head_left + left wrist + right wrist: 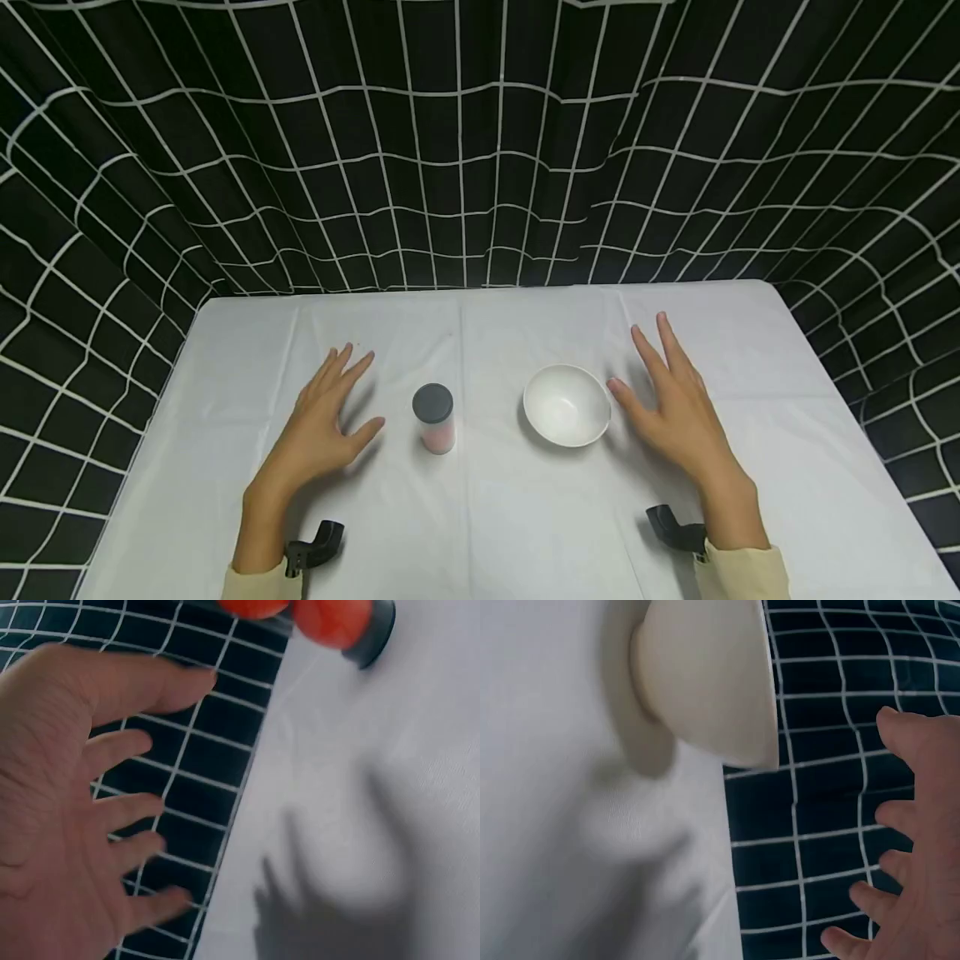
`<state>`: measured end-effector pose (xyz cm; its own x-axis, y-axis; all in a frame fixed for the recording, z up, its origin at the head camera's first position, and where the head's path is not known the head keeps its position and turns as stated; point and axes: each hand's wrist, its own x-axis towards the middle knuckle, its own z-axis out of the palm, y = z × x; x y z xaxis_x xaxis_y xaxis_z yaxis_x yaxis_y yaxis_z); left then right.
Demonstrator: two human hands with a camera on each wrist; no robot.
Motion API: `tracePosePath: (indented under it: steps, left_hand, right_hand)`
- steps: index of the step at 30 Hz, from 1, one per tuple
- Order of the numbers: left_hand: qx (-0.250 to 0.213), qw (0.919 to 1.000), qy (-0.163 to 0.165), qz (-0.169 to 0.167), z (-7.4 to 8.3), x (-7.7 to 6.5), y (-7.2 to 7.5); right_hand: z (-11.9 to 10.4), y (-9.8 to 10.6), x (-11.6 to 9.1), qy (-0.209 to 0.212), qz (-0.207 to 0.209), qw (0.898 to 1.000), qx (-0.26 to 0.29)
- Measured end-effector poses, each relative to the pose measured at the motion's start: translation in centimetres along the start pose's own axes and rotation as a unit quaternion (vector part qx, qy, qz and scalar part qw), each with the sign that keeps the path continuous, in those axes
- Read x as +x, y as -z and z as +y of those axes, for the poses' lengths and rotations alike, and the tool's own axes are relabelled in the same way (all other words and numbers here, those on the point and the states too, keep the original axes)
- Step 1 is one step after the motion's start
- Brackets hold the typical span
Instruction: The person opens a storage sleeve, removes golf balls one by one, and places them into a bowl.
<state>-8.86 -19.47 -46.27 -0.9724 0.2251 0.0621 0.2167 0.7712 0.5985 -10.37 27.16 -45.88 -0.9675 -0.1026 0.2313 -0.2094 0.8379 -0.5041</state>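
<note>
White bowl (567, 406) and lidded container (434, 419) both stand on the white cloth (495, 517), side by side with a gap between them, and the two hands are on their outer sides. Largest of all is the black curtain (480, 158) with its white grid, which hangs in folds behind the table and along both sides. Next comes the cloth-covered table surface, lightly creased, with soft shadows of the hands lying on it. Both forearms enter from the near edge in pale sleeves (742, 573). Left hand (315, 429) is released, its fingers parted and its thumb pointing toward the container without touching it. Right hand (678, 412) is released too, fingers spread, the thumb tip near the bowl's right rim; the right wrist view shows a gap between them. Neither hand grasps anything. The bowl sits upright right of the middle of the table, its plain white inside facing up. Smaller than the bowl, the container stands upright left of the middle, its lower part pinkish in the head view and bright red in the left wrist view. Black curved pieces (318, 543) stick out inward at both wrists. Smallest is the container's round dark grey lid (432, 403), which is on and faces up
</note>
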Motion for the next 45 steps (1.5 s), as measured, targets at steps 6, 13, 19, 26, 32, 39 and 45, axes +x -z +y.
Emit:
tracePosePath:
  steps: [6, 13, 19, 26, 32, 39, 45]
  left_hand:
    - [-0.055, 0.997, -0.008, -0.054, 0.4, -0.3, -1.0]
    - [-0.157, 0.9838, -0.034, -0.081, 0.3, 0.4, -2.6]
    - [-0.288, 0.9522, -0.028, -0.097, 0.0, 1.1, -4.0]
    - [-0.326, 0.9398, -0.025, -0.1, 0.2, 1.4, -5.0]
    - [-0.336, 0.9357, -0.029, -0.102, 0.6, 1.3, -5.9]
    - [-0.364, 0.9236, -0.039, -0.115, 0.8, 1.3, -6.7]
    - [-0.347, 0.9306, -0.037, -0.109, 0.9, 1.4, -6.6]
  right_hand:
    - [-1.4, -0.2, -0.1, 0.018, -0.015, 1.0, 0.018]
    - [-3.4, -0.8, 0.1, 0.037, -0.022, 0.998, 0.047]
    - [-5.2, -1.4, 0.5, 0.047, -0.042, 0.995, 0.081]
    - [-6.8, -2.1, 1.3, 0.075, -0.047, 0.989, 0.12]
    - [-8.4, -2.8, 1.9, 0.1, -0.043, 0.982, 0.157]
    - [-10.7, -3.4, 2.5, 0.103, -0.055, 0.973, 0.197]
    - [-12.1, -3.9, 2.7, 0.089, -0.066, 0.972, 0.205]
